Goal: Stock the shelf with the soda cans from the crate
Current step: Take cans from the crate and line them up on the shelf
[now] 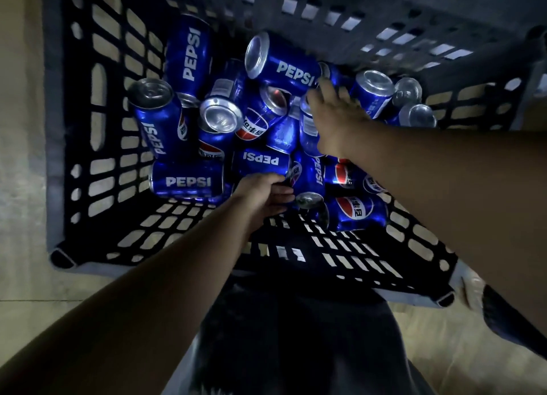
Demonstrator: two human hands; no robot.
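Head view looks straight down into the load, so I start at the hands. My left hand (263, 194) is low at the near edge of the heap, fingers bent against a near can (309, 172) that lies on its side just right of the hand. The fingers touch its left flank. I cannot tell whether they wrap round it or only rest on it, because that side sits in shadow.

My right hand (334, 119) comes in from the right, fingers fairly straight and loosely spread, holding nothing. Its palm lies over a tilted can (307, 128) in the middle of the heap. The fingertips point at a far can (284, 66), which lies on its side with its end turned left, just beyond reach of a grip.

Around both hands the soda cans (186, 182) lie jumbled, some upright, most tipped or flat, touching and stacked on each other. I count more than 10 of them. They fill the bottom of the dark slotted crate (97, 98), which stands on a pale floor (20, 128).

No shelf is in view, so I cannot say how many cans are already placed. With this many cans left and no can lifted clear, I judge that most of the stocking remains. The step in hand looks like picking 1 can per hand, and neither pick is yet secure.
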